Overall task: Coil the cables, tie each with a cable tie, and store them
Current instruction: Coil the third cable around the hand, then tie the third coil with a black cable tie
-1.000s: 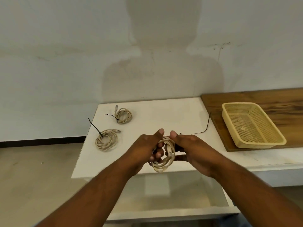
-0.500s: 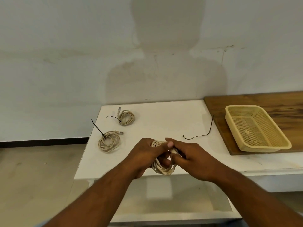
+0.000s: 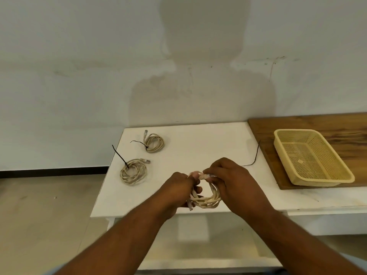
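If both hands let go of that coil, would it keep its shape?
Probably not: no tie shows on the held coil, and its loops splay between the left hand and right hand, so it looks floppy. Likely light, being thin cable. The nearer tied coil lies compact.

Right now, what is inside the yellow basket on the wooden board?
No cable lies in the basket; only a small pale patch shows on its mesh floor. Its near wall hides the front edge of the floor.
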